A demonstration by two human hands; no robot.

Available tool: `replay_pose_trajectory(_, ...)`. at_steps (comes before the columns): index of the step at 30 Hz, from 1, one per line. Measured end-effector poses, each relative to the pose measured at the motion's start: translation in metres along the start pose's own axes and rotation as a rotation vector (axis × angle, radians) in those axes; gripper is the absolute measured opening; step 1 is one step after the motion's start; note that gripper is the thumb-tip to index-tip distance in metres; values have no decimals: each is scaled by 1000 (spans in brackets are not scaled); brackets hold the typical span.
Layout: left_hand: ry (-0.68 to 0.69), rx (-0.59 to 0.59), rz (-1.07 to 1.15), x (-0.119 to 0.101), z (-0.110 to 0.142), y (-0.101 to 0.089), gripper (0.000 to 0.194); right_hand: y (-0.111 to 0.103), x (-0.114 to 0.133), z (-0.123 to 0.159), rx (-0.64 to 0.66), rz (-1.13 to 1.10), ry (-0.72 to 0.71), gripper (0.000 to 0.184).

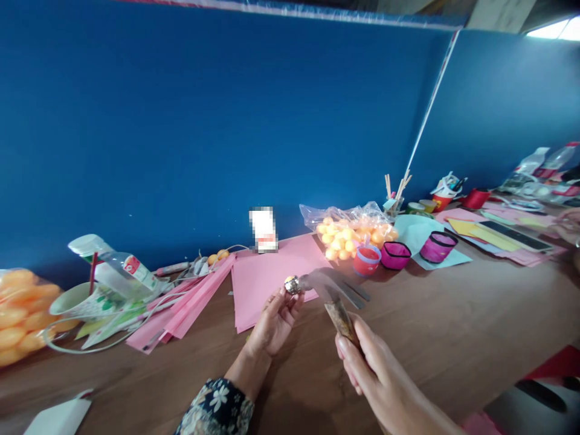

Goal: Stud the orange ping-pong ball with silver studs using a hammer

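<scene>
My left hand [275,325] pinches a small shiny silver-gold ball [292,285] between its fingertips, above the table. Whether that ball is a bell or something else, I cannot tell. Wrapped round the wooden handle of a claw hammer [339,315] is my right hand [369,361]. The hammer's head is smeared by motion. Its striking end is right beside the ball, and the claw points to the right; I cannot tell if the two touch. Behind the hands lie pink paper sheets [258,290].
Bags of orange balls stand at the left [20,317] and behind the hammer [338,235]. Small tubs [395,256] sit to the right. A plastic bottle [129,272] leans at the left. A blue partition [226,121] rises behind the table. Another person's hand [568,223] shows at the right edge.
</scene>
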State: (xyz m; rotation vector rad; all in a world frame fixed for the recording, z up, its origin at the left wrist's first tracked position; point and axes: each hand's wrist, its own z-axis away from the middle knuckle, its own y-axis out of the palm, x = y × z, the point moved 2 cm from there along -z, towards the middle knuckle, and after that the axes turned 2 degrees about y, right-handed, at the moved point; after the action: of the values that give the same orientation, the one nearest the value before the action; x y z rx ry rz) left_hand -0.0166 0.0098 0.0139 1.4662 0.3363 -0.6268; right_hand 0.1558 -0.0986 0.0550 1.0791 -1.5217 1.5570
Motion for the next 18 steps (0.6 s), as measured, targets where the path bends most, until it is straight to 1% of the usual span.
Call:
replay_pose_trajectory(2, -6, 4, -14, 0, 0, 1, 9, 0, 1, 0, 8, -3, 3, 35)
replay_pose_trajectory(5, -1, 43, -75, 0, 2, 3, 13, 1, 0, 0, 20, -4, 4, 35)
replay_pose_trajectory(8, 4, 75, -104, -2, 3, 5, 18, 0, -4, 0, 4, 8, -4, 36)
replay_pose_trajectory(10, -15, 84, -102, -3, 3, 4, 18, -1, -4, 0, -4, 11, -10, 36)
replay_pose_trajectory(18, -22, 86, -49, 1, -1, -4, 13, -6, 18, 1, -11, -20, 39, 33)
